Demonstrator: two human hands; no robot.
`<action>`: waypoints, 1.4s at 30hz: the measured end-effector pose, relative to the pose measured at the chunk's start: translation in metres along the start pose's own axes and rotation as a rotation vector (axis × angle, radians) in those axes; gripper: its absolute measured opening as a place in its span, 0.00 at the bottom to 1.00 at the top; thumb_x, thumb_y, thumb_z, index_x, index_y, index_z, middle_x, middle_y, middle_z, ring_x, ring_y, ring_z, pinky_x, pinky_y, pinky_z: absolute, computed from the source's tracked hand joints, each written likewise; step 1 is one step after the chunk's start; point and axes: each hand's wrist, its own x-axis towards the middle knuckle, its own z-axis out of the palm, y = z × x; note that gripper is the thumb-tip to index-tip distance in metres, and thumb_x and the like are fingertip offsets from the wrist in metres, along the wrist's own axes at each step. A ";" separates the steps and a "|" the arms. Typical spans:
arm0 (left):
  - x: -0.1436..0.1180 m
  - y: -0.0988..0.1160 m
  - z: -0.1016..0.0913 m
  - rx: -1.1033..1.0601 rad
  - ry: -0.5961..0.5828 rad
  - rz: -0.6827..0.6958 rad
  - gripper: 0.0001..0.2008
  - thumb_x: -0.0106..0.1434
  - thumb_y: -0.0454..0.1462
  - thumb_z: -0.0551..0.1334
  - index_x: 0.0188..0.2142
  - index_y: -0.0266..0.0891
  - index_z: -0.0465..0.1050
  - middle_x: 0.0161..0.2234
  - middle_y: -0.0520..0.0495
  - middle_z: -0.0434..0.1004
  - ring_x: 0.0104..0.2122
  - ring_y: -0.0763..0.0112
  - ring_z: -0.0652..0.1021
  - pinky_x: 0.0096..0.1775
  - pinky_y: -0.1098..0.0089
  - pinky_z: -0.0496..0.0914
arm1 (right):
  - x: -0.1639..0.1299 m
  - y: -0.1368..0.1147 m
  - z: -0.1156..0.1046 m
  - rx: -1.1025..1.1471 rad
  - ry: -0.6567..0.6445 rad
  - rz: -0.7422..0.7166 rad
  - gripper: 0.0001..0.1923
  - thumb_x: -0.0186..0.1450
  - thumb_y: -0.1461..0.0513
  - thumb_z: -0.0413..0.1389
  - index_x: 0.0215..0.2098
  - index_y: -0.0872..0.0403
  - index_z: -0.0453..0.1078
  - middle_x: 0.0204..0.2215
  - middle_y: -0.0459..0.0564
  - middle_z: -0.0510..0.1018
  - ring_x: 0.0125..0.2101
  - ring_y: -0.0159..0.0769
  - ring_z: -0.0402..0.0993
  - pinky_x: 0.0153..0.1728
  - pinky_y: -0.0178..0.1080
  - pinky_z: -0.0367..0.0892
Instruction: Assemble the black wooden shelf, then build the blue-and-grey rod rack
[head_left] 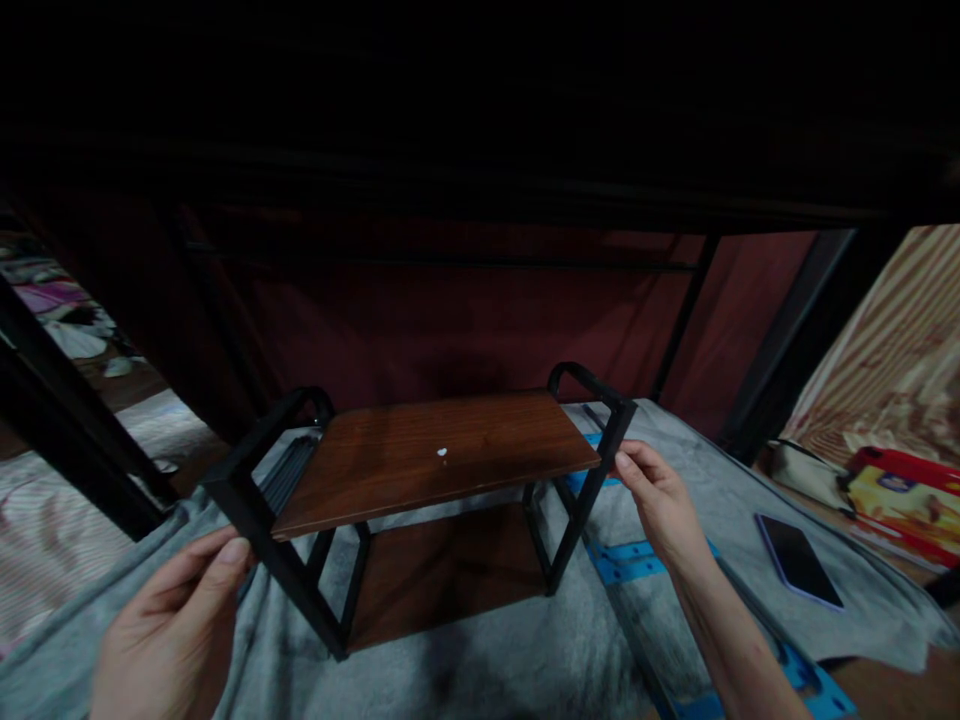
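Observation:
A small two-tier rack stands upright on a grey cloth, with a brown wood-look upper board, a lower board and black metal side frames. My left hand is closed in a pinch at the outer face of the left side frame, level with the upper board. On the other side, my right hand pinches at the outer face of the right side frame, at the same height. Whatever lies between the fingertips of either hand is too small or hidden. A small white spot shows on the upper board.
Blue perforated strips lie on the grey cloth under my right arm. To the right are a phone, a pale pouch and a red and yellow pack. A dark surface hangs low overhead, with dark posts at both sides.

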 end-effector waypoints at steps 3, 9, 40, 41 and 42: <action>0.000 0.000 0.003 -0.092 0.023 -0.073 0.12 0.49 0.41 0.75 0.34 0.47 0.80 0.33 0.60 0.80 0.34 0.78 0.76 0.43 0.80 0.74 | 0.001 0.003 0.000 0.035 0.005 0.023 0.12 0.62 0.50 0.61 0.35 0.48 0.75 0.32 0.46 0.77 0.34 0.37 0.70 0.41 0.40 0.66; -0.003 0.006 0.013 -0.099 0.019 -0.098 0.14 0.45 0.43 0.76 0.32 0.46 0.79 0.30 0.57 0.78 0.33 0.74 0.75 0.39 0.76 0.74 | 0.003 0.007 0.002 0.052 0.017 -0.001 0.11 0.62 0.50 0.61 0.33 0.48 0.73 0.29 0.45 0.74 0.32 0.37 0.69 0.39 0.40 0.66; -0.017 0.015 0.019 -0.144 -0.030 0.012 0.16 0.57 0.44 0.70 0.44 0.42 0.76 0.39 0.51 0.78 0.40 0.73 0.76 0.43 0.76 0.70 | 0.002 0.015 0.008 0.103 0.142 0.110 0.15 0.62 0.49 0.60 0.42 0.48 0.74 0.43 0.44 0.78 0.44 0.37 0.73 0.46 0.35 0.68; -0.017 0.015 0.019 -0.144 -0.037 0.012 0.17 0.58 0.45 0.69 0.44 0.42 0.76 0.40 0.50 0.78 0.41 0.72 0.76 0.44 0.75 0.70 | 0.003 0.013 0.010 0.101 0.149 0.103 0.15 0.63 0.49 0.59 0.42 0.48 0.74 0.44 0.45 0.78 0.46 0.38 0.73 0.46 0.35 0.68; -0.017 0.016 0.019 -0.139 -0.044 0.015 0.17 0.58 0.45 0.68 0.45 0.42 0.76 0.41 0.49 0.78 0.42 0.71 0.76 0.45 0.74 0.70 | 0.002 0.011 0.011 0.091 0.152 0.090 0.15 0.65 0.48 0.57 0.42 0.48 0.74 0.45 0.45 0.78 0.47 0.39 0.73 0.47 0.36 0.68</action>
